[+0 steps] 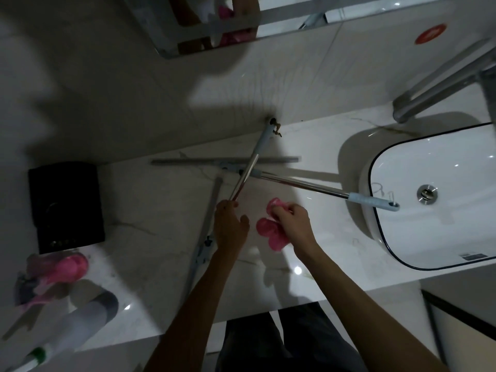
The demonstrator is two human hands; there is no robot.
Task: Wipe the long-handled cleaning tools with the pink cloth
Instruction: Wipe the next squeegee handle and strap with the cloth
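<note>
Two long-handled squeegees lie crossed on the white marble counter (pixel 150 264). My left hand (pixel 229 224) grips the near end of one metal handle (pixel 248 173), which slopes up to the back wall. Its grey blade (pixel 208 226) runs along the counter beside my left wrist. The second handle (pixel 316 187) lies flat, its pale blue grip over the basin rim, with its blade (pixel 188 161) along the wall. My right hand (pixel 294 224) holds the bunched pink cloth (pixel 269 229) just above the counter, a little right of the held handle and not touching it.
A white basin (pixel 440 194) with a chrome tap (pixel 434 95) stands on the right. A black box (pixel 65 205) sits at the left, with a pink brush (pixel 64 272) and a white spray bottle (pixel 69 331) in front of it. A mirror (pixel 241 22) hangs behind.
</note>
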